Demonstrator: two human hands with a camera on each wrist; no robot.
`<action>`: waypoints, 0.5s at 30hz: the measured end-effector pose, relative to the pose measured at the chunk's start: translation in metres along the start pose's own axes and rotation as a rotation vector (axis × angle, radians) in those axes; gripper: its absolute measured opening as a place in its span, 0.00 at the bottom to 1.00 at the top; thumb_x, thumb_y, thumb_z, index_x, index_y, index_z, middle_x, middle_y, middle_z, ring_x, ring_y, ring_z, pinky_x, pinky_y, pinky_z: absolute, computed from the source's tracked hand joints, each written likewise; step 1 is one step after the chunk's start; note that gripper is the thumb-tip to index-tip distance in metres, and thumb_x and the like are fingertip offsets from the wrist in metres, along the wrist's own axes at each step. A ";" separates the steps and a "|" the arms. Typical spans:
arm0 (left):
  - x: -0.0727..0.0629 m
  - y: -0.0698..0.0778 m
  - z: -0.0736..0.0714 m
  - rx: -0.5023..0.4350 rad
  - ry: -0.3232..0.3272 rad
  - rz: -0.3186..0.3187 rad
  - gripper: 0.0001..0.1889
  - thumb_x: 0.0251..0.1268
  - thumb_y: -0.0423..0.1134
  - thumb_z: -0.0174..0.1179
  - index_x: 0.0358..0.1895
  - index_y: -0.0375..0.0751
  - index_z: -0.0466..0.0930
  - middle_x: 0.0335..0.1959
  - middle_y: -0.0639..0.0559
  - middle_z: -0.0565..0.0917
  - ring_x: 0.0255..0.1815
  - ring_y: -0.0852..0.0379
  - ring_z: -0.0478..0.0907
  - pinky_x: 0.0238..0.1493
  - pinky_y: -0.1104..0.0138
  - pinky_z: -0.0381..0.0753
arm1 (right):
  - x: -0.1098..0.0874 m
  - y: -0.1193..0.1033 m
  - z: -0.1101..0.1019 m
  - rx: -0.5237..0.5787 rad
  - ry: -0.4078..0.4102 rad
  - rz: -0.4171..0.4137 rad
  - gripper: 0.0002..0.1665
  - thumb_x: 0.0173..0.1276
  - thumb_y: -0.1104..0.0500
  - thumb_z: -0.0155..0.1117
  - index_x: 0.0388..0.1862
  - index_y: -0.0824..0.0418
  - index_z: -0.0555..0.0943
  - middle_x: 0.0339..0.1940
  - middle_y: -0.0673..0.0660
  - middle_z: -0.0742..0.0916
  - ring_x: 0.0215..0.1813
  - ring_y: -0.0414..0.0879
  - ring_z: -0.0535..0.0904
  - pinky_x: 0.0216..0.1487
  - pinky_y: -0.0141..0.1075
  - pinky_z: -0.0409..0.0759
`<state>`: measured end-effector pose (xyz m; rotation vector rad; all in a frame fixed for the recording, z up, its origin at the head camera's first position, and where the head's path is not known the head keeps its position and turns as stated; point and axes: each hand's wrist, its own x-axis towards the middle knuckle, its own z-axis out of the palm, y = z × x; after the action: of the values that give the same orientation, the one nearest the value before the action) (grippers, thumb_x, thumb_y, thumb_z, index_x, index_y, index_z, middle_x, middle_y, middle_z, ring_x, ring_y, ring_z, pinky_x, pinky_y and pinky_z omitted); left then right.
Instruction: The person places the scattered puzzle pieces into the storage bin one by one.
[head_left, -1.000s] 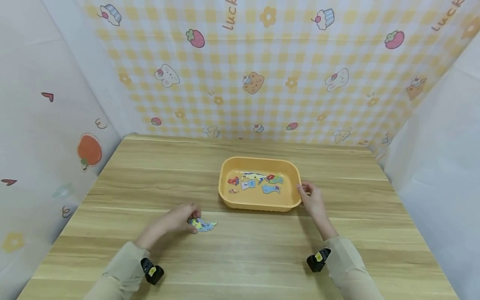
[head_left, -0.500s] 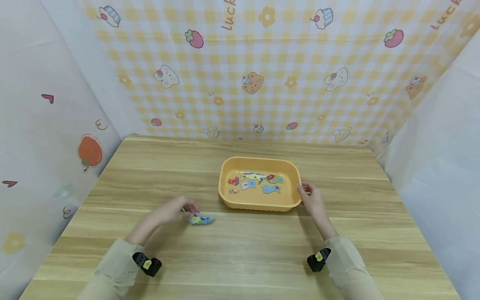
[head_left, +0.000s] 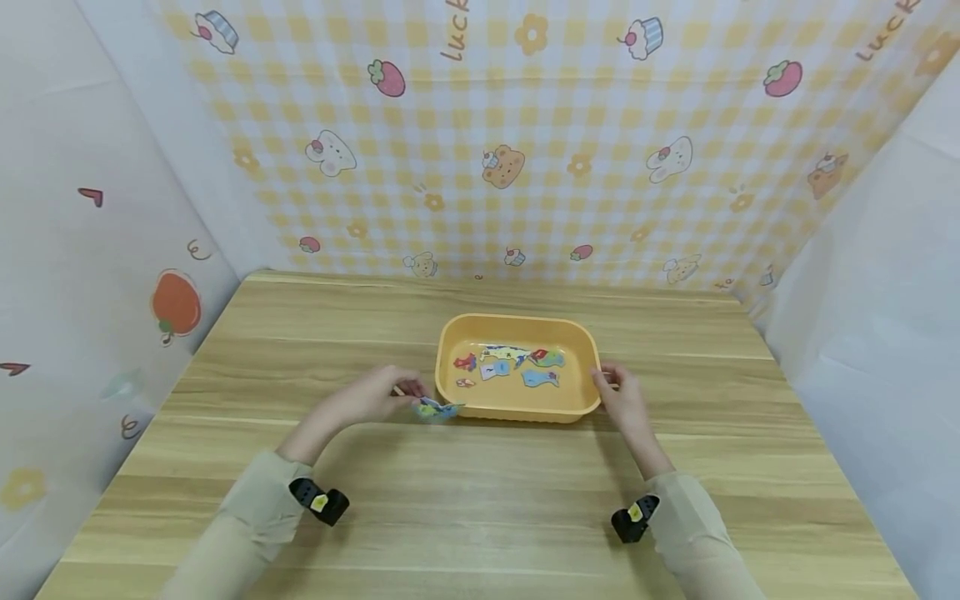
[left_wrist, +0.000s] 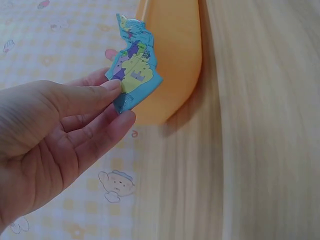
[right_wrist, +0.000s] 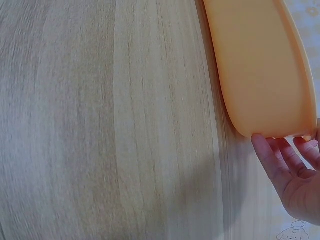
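Observation:
My left hand (head_left: 382, 393) pinches a map puzzle piece (left_wrist: 135, 70) between thumb and fingers. It is blue with yellow and purple areas and tilts upward in the left wrist view. In the head view the piece (head_left: 437, 409) hangs by the front left corner of an orange-yellow tray (head_left: 517, 412). My right hand (head_left: 622, 398) holds the tray's right end. In the right wrist view, fingertips of the right hand (right_wrist: 295, 175) touch the tray's end wall (right_wrist: 265, 127). Several map-like pieces, one of them light blue (head_left: 540, 379), lie flat inside the tray.
The tray stands on a wood-grain table (head_left: 480, 508). A yellow checked cloth (head_left: 420, 125) with cartoon prints hangs behind, and pale sheets (head_left: 877, 275) close the sides. Each wrist carries a small black camera (head_left: 321, 500).
My left hand has lifted the puzzle piece off the table and carried it to the right and away from me, up to the tray. The right hand and tray stay in place.

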<state>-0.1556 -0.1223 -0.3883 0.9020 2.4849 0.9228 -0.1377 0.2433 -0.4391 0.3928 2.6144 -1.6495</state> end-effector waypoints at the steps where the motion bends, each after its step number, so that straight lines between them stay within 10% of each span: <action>1: 0.002 0.002 0.000 -0.007 0.001 0.007 0.06 0.59 0.27 0.55 0.38 0.36 0.80 0.34 0.47 0.84 0.38 0.55 0.80 0.40 0.66 0.80 | 0.000 0.000 0.000 0.000 0.001 0.000 0.25 0.71 0.55 0.48 0.57 0.73 0.68 0.47 0.70 0.77 0.33 0.41 0.78 0.30 0.26 0.81; 15: 0.052 0.027 0.007 -0.064 0.020 0.061 0.07 0.62 0.30 0.55 0.42 0.38 0.77 0.38 0.48 0.82 0.41 0.56 0.78 0.43 0.69 0.79 | 0.000 0.000 0.000 -0.014 0.018 -0.003 0.25 0.70 0.54 0.49 0.56 0.74 0.69 0.45 0.69 0.78 0.35 0.42 0.78 0.29 0.27 0.80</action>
<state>-0.1787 -0.0687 -0.3799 0.9571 2.4422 1.0300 -0.1374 0.2436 -0.4394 0.4049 2.6393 -1.6350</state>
